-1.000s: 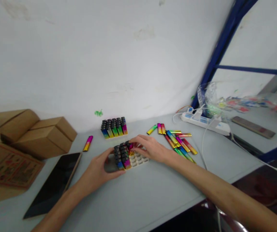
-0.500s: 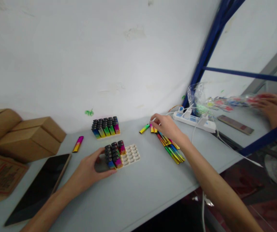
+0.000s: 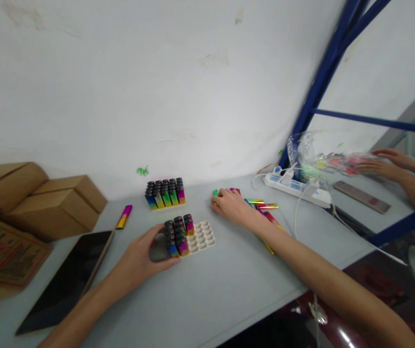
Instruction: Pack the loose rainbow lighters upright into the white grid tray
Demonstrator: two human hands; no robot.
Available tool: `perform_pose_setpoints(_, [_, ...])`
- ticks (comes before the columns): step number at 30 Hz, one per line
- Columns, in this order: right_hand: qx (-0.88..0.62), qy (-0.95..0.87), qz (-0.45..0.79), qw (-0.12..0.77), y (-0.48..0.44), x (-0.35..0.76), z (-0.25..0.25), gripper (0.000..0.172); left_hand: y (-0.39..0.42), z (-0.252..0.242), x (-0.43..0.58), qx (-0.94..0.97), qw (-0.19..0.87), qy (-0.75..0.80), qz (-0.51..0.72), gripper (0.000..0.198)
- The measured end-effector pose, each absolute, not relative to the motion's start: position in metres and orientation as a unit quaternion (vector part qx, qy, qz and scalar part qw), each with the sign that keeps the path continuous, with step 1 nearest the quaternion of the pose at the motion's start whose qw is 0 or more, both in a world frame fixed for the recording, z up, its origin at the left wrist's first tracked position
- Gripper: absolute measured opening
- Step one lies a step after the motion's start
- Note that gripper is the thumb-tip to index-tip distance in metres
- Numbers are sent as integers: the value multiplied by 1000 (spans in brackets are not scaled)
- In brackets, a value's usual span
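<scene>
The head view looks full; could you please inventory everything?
trays: two, white, centre, one behind another
black-topped lighters: many, multicoloured, in both
loose pieces: several, multicoloured, right
single piece: one, purple-yellow, left
tablet: one, black, left
boxes: several, brown, left
power strip: one, white, right
cables: several, mostly white, right
slab: one, brownish, right
plastic bag: one, clear, right
frame: one, blue, right
table: one, grey, beneath
wall: one, white, behind
co-worker's hands: two, far right
left hand: one, around front tray's filled end
right hand: one, at loose pieces
</scene>
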State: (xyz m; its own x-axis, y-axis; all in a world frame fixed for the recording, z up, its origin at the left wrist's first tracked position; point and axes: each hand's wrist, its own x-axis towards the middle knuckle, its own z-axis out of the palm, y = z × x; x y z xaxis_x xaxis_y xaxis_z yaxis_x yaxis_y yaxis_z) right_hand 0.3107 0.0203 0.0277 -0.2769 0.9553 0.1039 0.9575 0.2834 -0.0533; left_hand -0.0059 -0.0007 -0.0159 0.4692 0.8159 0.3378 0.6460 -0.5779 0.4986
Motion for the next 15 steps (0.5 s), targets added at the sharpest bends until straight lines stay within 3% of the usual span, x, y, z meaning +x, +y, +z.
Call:
perform_pose_setpoints(5, [-589,-801,49,101,17,302,21,18,-5,-8,-2,847,160,425,276,69])
perform_pose_setpoints(9, [-586,-792,90,146,27,314,25,35,-6,-6,-2,853,155,419,269,68])
perform_pose_setpoints(15, [-400,-692,461,385,18,327,25,25,-5,-12,-3,844,174,424,280,71])
